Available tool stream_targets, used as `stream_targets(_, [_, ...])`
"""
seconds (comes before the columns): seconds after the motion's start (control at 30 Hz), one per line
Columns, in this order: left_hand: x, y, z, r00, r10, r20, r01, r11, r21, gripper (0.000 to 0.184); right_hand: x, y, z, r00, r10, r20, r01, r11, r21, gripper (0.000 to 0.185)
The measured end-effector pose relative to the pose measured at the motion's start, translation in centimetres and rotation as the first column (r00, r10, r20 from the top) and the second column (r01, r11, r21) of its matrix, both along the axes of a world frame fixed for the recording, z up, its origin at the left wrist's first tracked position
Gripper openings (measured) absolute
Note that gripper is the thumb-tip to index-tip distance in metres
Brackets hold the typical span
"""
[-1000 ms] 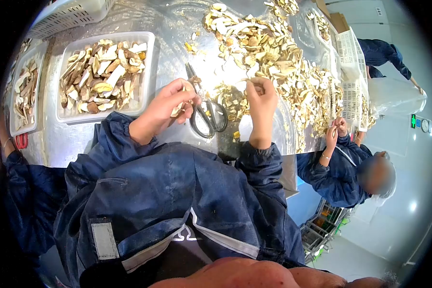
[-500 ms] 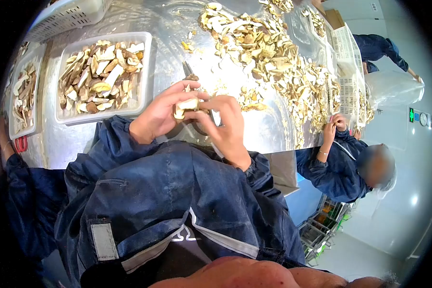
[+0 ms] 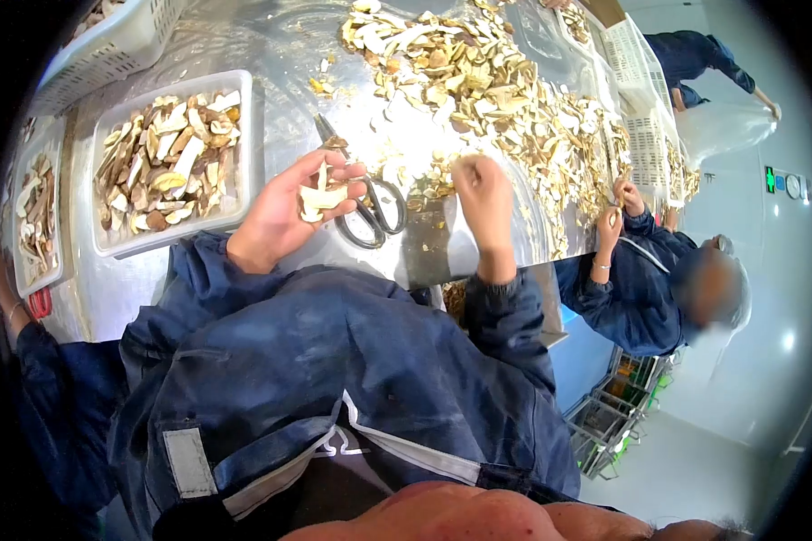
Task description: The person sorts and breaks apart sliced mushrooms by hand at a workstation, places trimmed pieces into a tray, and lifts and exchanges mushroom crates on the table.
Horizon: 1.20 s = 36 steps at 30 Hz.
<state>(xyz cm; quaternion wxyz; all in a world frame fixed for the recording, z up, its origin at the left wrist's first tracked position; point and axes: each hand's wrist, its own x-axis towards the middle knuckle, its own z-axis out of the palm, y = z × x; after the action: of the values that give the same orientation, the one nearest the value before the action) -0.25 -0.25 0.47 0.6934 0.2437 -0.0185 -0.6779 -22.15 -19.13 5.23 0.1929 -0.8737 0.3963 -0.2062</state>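
Observation:
My left hand (image 3: 289, 207) is turned palm up, its fingers curled round pale mushroom slices (image 3: 320, 198). Out to the right, my right hand (image 3: 484, 212) hangs over the near edge of a heap of sliced mushrooms (image 3: 460, 77). Its fingers are bent inward and a little blurred, so I cannot see what is in them. Between my hands lie scissors with black handles (image 3: 399, 209) on the metal table, their blades pointing away from me. Left of my left hand stands a clear plastic tub (image 3: 246, 135) filled with mushroom slices.
A second tub (image 3: 59, 207) of slices and a white slotted basket (image 3: 108, 77) stand on the left. White crates (image 3: 641, 135) line the far right edge. A co-worker (image 3: 641, 298) handles slices at right; another person (image 3: 699, 59) holds a clear bag.
My right hand has left my left hand and moved right, over the heap. My left hand keeps mushroom slices. The scissors' handles, previously mostly covered by my hands, now show.

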Motion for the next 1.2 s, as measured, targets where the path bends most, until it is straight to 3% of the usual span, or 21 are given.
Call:
stream_targets(0.07, [0.1, -0.1, 0.1, 1.000, -0.003, 0.011, 0.003, 1.000, -0.014, 0.028, 1.9, -2.9, -0.6, 0.999, 0.030, 0.015, -0.028, 0.989, -0.142, 0.017])
stream_targets(0.17, [0.4, 0.0, 0.1, 1.000, 0.003, 0.024, -0.001, 0.996, -0.086, 0.030, 5.4, -5.1, -1.0, 0.989, -0.096, -0.111, 0.071, 0.975, -0.211, 0.035])
stream_targets(0.27, [0.6, 0.1, 0.2, 0.999, 0.015, 0.052, -0.010, 0.996, -0.086, 0.030, 7.1, -6.0, -2.5, 0.964, -0.144, -0.224, 0.078, 0.957, -0.280, 0.042])
stream_targets(0.3, [0.7, 0.1, 0.2, 0.998, 0.014, 0.057, -0.008, 0.996, -0.093, 0.030, 7.5, -5.6, -2.7, 0.959, -0.155, -0.239, 0.086, 0.958, -0.275, 0.037])
stream_targets(0.43, [0.6, 0.1, 0.2, 0.995, 0.031, 0.091, -0.024, 0.997, -0.075, 0.028, 6.9, -3.7, -3.1, 0.973, 0.000, -0.230, -0.024, 0.994, -0.102, 0.026])
stream_targets(0.53, [0.5, 0.0, -0.3, 0.990, 0.039, 0.139, -0.030, 0.997, -0.064, 0.026, 5.5, -3.2, -2.5, 0.998, 0.066, -0.001, -0.065, 0.992, 0.111, 0.025])
stream_targets(0.57, [0.5, 0.0, -0.4, 0.989, 0.038, 0.141, -0.030, 0.998, -0.059, 0.027, 4.9, -2.9, -2.1, 0.990, -0.088, 0.113, 0.037, 0.919, 0.393, 0.022])
stream_targets(0.7, [0.2, 0.0, -0.7, 0.988, 0.004, 0.152, 0.006, 0.998, -0.067, 0.032, 3.8, -0.7, 0.7, 0.902, -0.210, 0.376, -0.076, 0.781, 0.619, 0.011])
stream_targets(0.8, [-0.3, 0.0, 0.0, 0.995, -0.062, 0.080, 0.067, 0.996, -0.066, 0.039, 4.0, 2.4, 1.8, 0.895, -0.183, 0.407, -0.216, 0.620, 0.754, 0.011])
stream_targets(0.87, [-0.7, 0.0, 0.4, 0.994, -0.107, 0.014, 0.108, 0.992, -0.072, 0.042, 4.8, 4.4, 2.3, 0.915, -0.051, 0.400, -0.324, 0.498, 0.805, 0.015])
stream_targets(0.93, [-0.9, 0.1, 0.6, 0.989, -0.144, -0.043, 0.140, 0.986, -0.095, 0.042, 5.5, 3.6, 2.1, 0.948, 0.016, 0.318, -0.243, 0.682, 0.690, 0.017])
stream_targets(1.0, [-0.8, 0.3, -0.1, 0.988, -0.151, -0.022, 0.148, 0.983, -0.111, 0.040, 6.1, 0.5, -0.2, 0.984, -0.038, 0.175, -0.011, 0.963, 0.270, 0.020])
stream_targets(1.03, [-0.6, 0.3, -0.2, 0.988, -0.154, 0.000, 0.153, 0.983, -0.105, 0.039, 6.1, -1.1, -1.1, 0.995, -0.070, 0.065, 0.064, 0.994, 0.089, 0.027])
stream_targets(1.13, [-0.5, 0.5, 0.1, 0.990, -0.136, 0.030, 0.138, 0.987, -0.084, 0.033, 6.7, -2.9, -3.5, 0.989, -0.037, -0.145, 0.017, 0.990, -0.139, 0.033])
stream_targets(1.2, [-0.3, 0.4, 0.0, 0.990, -0.132, 0.049, 0.136, 0.987, -0.081, 0.032, 6.8, -2.9, -3.9, 0.987, -0.001, -0.158, -0.011, 0.997, -0.078, 0.035])
